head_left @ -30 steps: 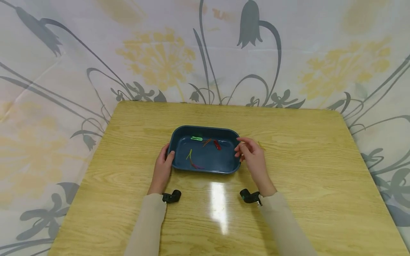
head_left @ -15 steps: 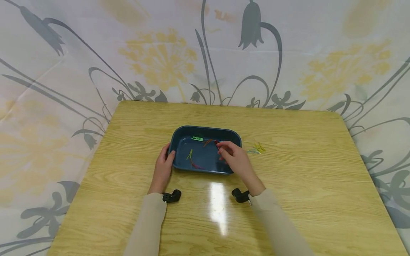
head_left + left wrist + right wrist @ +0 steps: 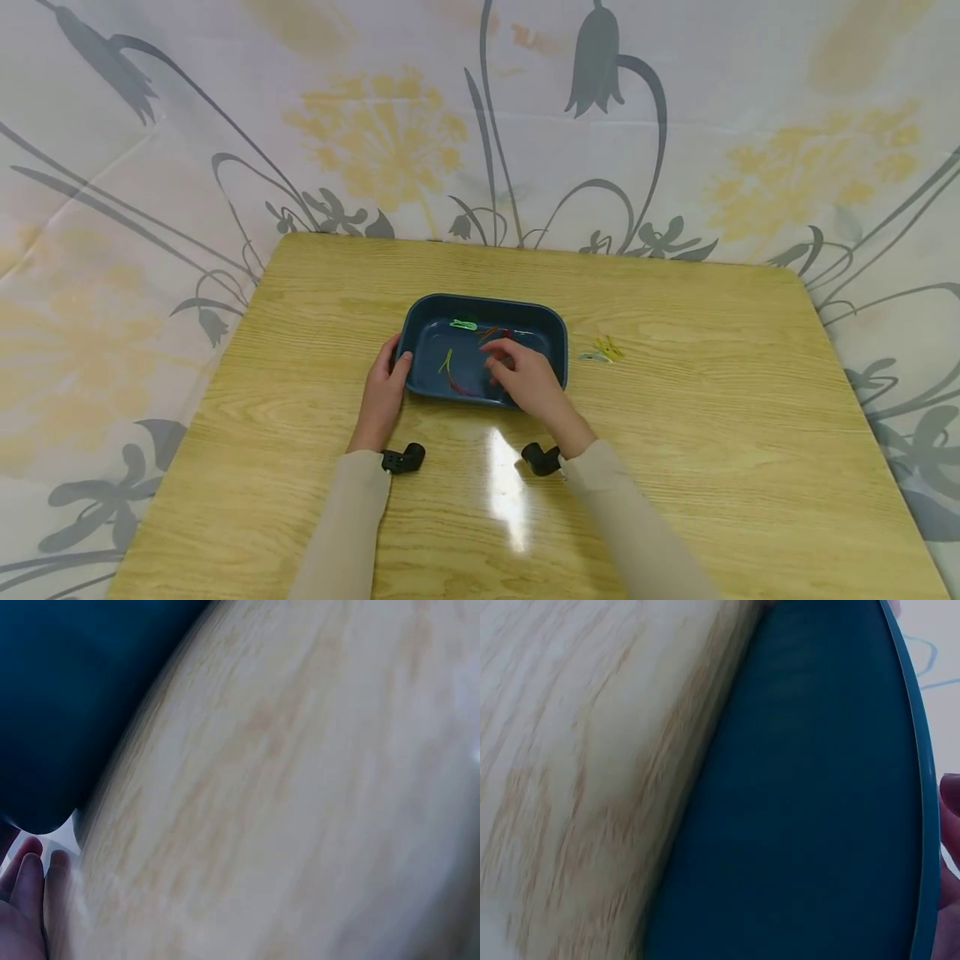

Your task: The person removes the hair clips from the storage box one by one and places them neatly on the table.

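My left hand (image 3: 385,387) grips the left end of a dark blue rectangular tray (image 3: 558,333), thumb at the rim. In the left wrist view, its fingers (image 3: 28,889) show beside the tray's corner. Over the tray's right half is my right hand (image 3: 531,383), fingers loosely bent and thumb apart from the index finger. Nothing is visible between them. Inside the tray lie a pale green clip-like piece (image 3: 463,325), a thin orange piece (image 3: 487,332), a yellow-green V-shaped piece (image 3: 446,362) and a curved red-pink piece (image 3: 459,387). A red piece is partly hidden by the right hand.
Right of the tray, a yellow clip-like piece (image 3: 608,348) and a pale bluish one (image 3: 595,357) lie on the wood-grain table (image 3: 712,417). A flower-patterned cloth (image 3: 420,125) hangs behind the table's far edge.
My right hand has moved left from the tray's right rim to over its inside, uncovering the yellow and pale pieces on the table. The left hand keeps its grip on the tray.
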`<action>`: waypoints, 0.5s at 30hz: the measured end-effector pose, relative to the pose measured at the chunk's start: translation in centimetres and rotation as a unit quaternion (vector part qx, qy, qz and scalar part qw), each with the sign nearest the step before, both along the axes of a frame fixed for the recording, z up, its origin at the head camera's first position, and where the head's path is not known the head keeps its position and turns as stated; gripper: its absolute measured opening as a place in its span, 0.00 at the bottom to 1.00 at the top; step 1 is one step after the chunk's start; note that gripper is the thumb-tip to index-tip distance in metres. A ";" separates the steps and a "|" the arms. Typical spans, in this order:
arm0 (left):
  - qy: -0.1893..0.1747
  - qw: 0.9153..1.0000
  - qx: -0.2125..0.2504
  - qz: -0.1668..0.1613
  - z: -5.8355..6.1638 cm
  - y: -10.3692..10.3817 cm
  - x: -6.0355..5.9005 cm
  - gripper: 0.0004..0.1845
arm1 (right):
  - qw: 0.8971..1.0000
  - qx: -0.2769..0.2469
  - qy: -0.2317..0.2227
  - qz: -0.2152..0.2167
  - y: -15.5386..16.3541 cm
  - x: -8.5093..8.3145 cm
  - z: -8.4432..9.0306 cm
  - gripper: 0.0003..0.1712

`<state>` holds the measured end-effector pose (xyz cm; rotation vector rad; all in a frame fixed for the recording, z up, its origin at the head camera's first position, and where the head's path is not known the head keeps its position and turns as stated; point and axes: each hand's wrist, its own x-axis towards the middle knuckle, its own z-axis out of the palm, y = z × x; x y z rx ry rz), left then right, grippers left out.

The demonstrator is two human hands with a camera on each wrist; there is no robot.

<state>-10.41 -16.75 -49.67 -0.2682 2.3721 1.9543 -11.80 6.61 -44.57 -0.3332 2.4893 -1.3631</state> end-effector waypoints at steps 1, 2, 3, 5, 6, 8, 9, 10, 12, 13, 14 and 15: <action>0.003 1.000 -0.004 0.001 -0.2 0.0 0.0 0.25 | 1.000 0.004 0.001 0.002 -0.2 0.0 -0.1 0.17; 0.006 1.000 -0.007 0.002 -0.3 0.0 -0.1 0.25 | 1.000 0.010 0.003 0.004 -0.4 0.0 -0.2 0.16; 0.010 1.000 -0.010 0.002 -0.4 0.0 -0.1 0.25 | 1.000 0.014 0.002 0.006 -0.6 0.0 -0.2 0.16; 0.016 1.000 -0.014 0.002 -0.5 0.1 -0.1 0.26 | 1.000 0.025 0.000 0.012 -1.0 0.0 -0.3 0.16; 0.019 1.000 -0.016 0.002 -0.5 0.1 -0.1 0.26 | 0.999 0.031 -0.003 0.017 -1.1 0.0 -0.4 0.16; 0.018 1.000 -0.015 0.004 -0.5 0.1 -0.1 0.26 | 0.999 0.046 -0.010 0.028 -1.4 -0.1 -0.4 0.16; 0.018 1.000 -0.013 0.004 -0.5 0.1 -0.1 0.26 | 0.998 0.054 -0.013 0.035 -1.5 -0.2 -0.4 0.16; 0.018 1.000 -0.012 0.004 -0.5 0.1 -0.1 0.26 | 0.997 0.064 -0.016 0.043 -1.7 -0.2 -0.4 0.15; 0.017 1.000 -0.012 0.006 -0.5 0.0 -0.1 0.26 | 0.995 0.083 -0.021 0.058 -2.0 -0.4 -0.4 0.15; 0.015 1.000 -0.011 0.006 -0.4 0.0 0.0 0.26 | 0.993 0.093 -0.022 0.065 -2.1 -0.5 -0.4 0.15; 0.014 1.000 -0.010 0.006 -0.4 0.0 -0.1 0.26 | 0.992 0.103 -0.025 0.071 -2.2 -0.6 -0.4 0.15; 0.015 1.000 -0.011 0.005 -0.4 0.0 -0.1 0.26 | 0.990 0.111 -0.028 0.077 -2.3 -0.7 -0.5 0.14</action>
